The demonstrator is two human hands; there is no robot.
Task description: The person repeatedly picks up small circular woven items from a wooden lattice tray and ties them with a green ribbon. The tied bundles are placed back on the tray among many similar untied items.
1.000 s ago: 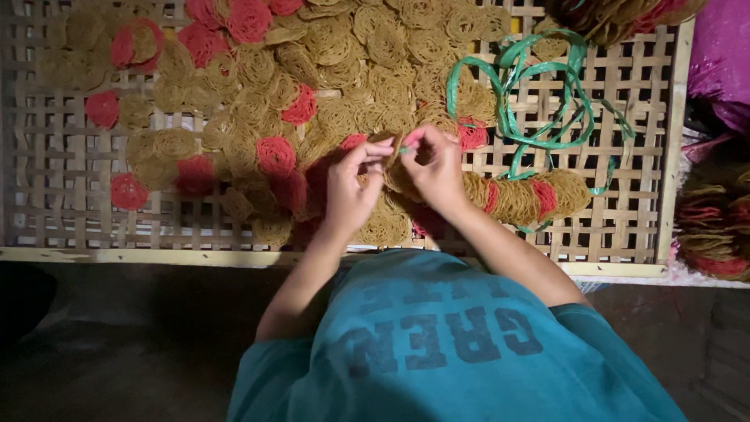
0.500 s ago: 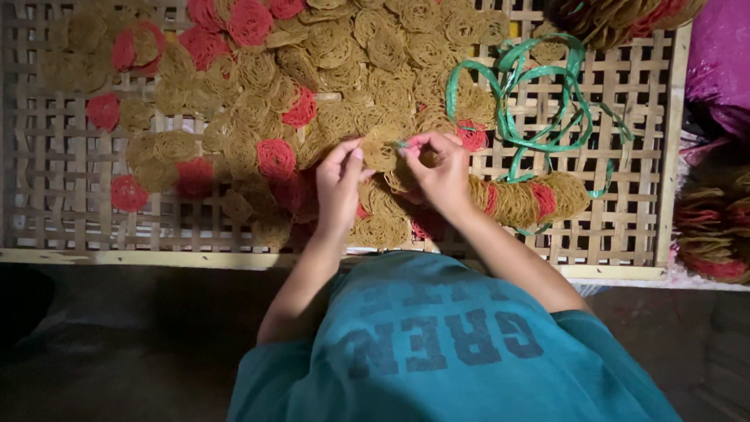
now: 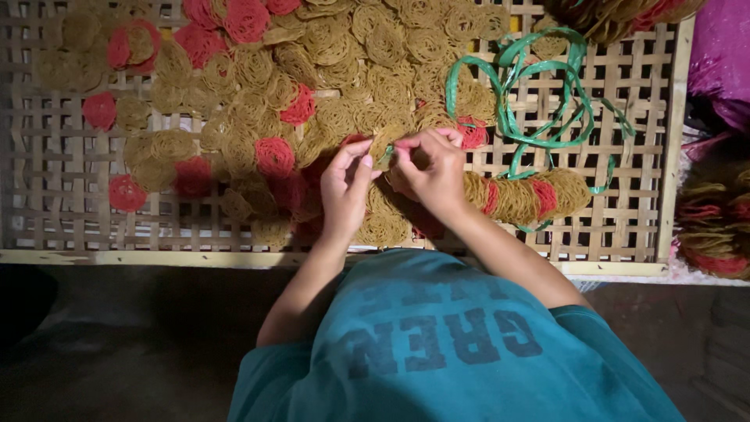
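Observation:
My left hand [image 3: 345,186] and my right hand [image 3: 431,168] meet over a woven bamboo tray [image 3: 625,234]. Together they pinch a tan coiled disc [image 3: 384,147] and a thin green strip end between the fingertips. To the right of my right wrist lies a row of tan and red discs [image 3: 519,198] packed side by side on a green plastic strap [image 3: 539,101]. The strap's loose loops lie on the tray above that row. Many loose tan discs [image 3: 336,47] and red discs [image 3: 273,155] are spread over the tray's left and middle.
The tray's wooden front rim [image 3: 141,256] runs along the near edge, with dark floor below it. More bundled discs [image 3: 715,227] sit off the tray at the right, under a purple bag [image 3: 723,47]. Another bundle [image 3: 617,12] lies at the top right.
My two hands have drawn closer together and shifted slightly up the tray, fingertips now pinching the tan disc between them. The strung row and the green strap have stayed in place.

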